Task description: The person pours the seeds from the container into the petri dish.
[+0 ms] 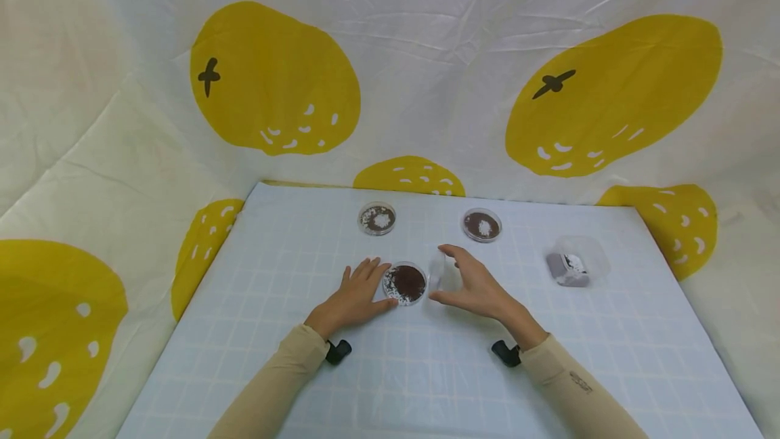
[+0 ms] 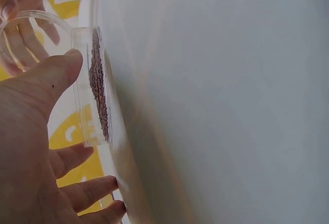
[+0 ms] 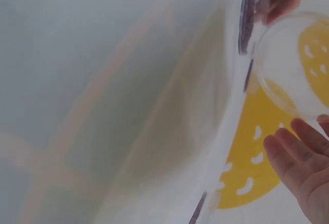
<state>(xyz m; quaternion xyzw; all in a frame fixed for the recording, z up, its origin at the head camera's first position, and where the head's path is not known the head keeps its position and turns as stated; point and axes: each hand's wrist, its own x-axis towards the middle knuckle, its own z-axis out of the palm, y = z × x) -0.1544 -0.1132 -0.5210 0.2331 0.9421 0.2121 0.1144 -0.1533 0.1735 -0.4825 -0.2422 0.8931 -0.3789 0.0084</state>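
A clear petri dish (image 1: 407, 283) of dark brown and white granules lies flat on the table. My left hand (image 1: 356, 295) holds its left side, with the thumb (image 2: 67, 67) and index finger at its rim. Right of the dish, my right hand (image 1: 475, 286) holds a clear round lid (image 1: 436, 271) on edge between thumb and fingers. That lid (image 3: 288, 64) looks empty and see-through in the right wrist view. In the left wrist view, the granules (image 2: 98, 88) form a low mound in the dish.
Two more petri dishes of brown and white granules stand farther back, one dish (image 1: 376, 219) left and one dish (image 1: 482, 225) right. A clear plastic tub (image 1: 594, 259) with a grey block-like thing (image 1: 568, 271) sits at the right. Patterned cloth (image 1: 426, 87) hangs behind the table.
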